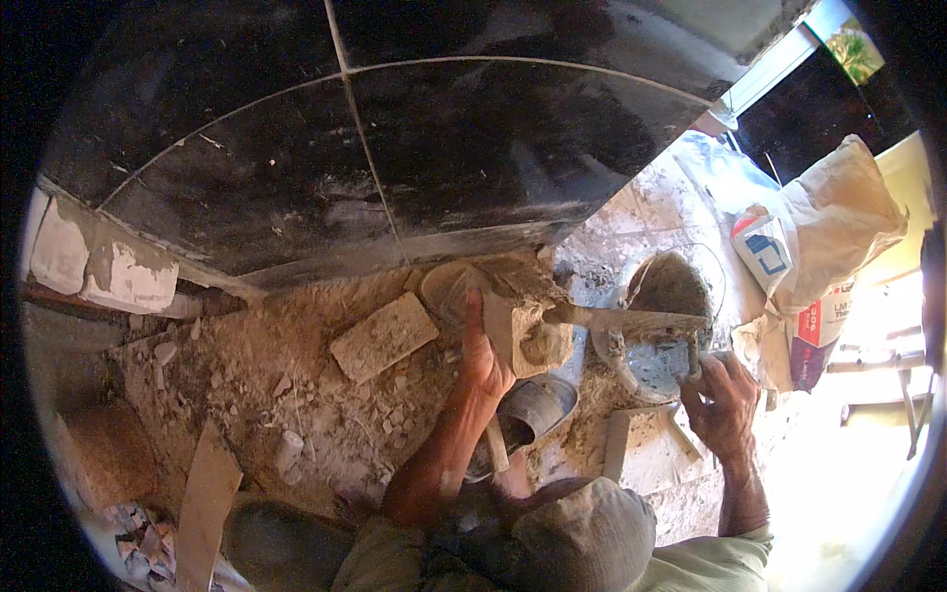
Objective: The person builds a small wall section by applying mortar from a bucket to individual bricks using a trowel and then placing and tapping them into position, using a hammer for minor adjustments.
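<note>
Gripped in my left hand [481, 357] is a pale block [523, 335] with rough, crumbly material on its face. My right hand [722, 400] is closed on the handle of a trowel [631, 319], whose long blade reaches left to the block. Beneath the blade stands a mortar-crusted bucket [627, 370] holding grey, wet-looking material. Below the block lies a tipped metal container [547, 403]. A loose rectangular brick [383, 337] rests on the rubble left of my left hand.
A black tiled wall [227, 158] fills the upper view, above broken white blocks [131, 276]. Large sacks [838, 217] stand at right. A flat board [205, 508], rubble and scraps lie lower left; my knees are at the bottom. A bright opening is at far right.
</note>
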`<state>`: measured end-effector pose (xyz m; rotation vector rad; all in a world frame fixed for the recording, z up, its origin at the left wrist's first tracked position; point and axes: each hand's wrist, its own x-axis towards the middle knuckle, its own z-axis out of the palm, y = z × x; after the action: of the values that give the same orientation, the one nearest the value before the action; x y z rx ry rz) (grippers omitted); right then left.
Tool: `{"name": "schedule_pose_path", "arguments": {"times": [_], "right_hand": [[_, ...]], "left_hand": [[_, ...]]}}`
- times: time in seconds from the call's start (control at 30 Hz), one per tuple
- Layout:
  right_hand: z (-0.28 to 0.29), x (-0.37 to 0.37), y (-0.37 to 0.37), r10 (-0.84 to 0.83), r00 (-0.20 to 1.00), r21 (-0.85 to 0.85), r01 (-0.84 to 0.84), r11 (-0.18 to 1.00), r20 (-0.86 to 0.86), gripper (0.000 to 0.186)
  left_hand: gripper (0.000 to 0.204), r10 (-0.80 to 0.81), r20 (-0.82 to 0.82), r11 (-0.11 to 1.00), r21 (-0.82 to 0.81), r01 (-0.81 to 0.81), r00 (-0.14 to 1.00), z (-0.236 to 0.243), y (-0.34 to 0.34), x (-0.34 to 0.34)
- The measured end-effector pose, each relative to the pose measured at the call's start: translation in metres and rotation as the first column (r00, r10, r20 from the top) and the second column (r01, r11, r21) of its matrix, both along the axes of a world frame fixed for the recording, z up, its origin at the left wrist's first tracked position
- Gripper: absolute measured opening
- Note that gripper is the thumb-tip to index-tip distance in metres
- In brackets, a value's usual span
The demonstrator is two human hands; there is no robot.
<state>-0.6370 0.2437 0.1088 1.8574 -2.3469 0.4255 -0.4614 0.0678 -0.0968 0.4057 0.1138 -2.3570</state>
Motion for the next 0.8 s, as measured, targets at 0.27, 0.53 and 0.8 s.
{"name": "schedule_pose_path", "arguments": {"times": [0.27,0.53,0.8], "right_hand": [[0.014,-0.02,-0.004,0.151,0.979,0.278,-0.184,0.943,0.135,0.026],[0.026,-0.039,-0.027,0.136,0.958,0.312,-0.214,0.926,0.254,0.027],[0.017,-0.049,-0.027,0.116,0.907,0.434,-0.302,0.848,0.405,0.027]], "left_hand": [[0.069,-0.102,-0.019,0.994,-0.029,0.101,0.995,-0.007,-0.004,0.003],[0.07,-0.091,0.091,0.986,-0.129,0.102,0.992,0.018,-0.003,0.008],[0.078,-0.072,0.147,0.989,-0.118,0.09,0.987,0.012,-0.001,0.004]]}}
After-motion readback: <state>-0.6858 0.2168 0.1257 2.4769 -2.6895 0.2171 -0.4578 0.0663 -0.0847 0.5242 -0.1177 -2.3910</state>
